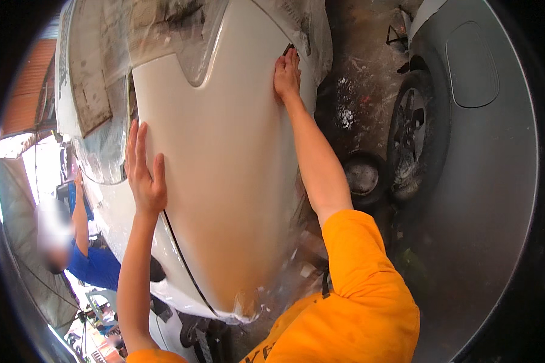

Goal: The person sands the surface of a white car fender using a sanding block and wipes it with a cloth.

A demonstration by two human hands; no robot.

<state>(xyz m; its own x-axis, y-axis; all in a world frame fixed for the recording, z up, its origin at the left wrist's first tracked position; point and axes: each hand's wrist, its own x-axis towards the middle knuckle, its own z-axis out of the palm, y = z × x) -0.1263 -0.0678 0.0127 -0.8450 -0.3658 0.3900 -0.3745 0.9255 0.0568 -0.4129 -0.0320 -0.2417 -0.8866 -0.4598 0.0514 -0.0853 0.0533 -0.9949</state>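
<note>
A white car body panel (218,169) fills the middle, with a notched upper edge and a tan, dull patch low down. My left hand (145,169) is open along the panel's left edge, fingers stretched upward beside a dark gap. My right hand (287,75) lies open on the upper right edge, fingertips at a small dark slot. Clear plastic sheeting (103,157) and masking paper (91,97) cover the car above and left of the panel.
A person in blue (94,263) reaches toward the car at left. A dark grey car (478,199) with a black wheel (412,139) stands close on the right. A round black tyre-like object (363,178) lies on the stained floor (363,72) between them.
</note>
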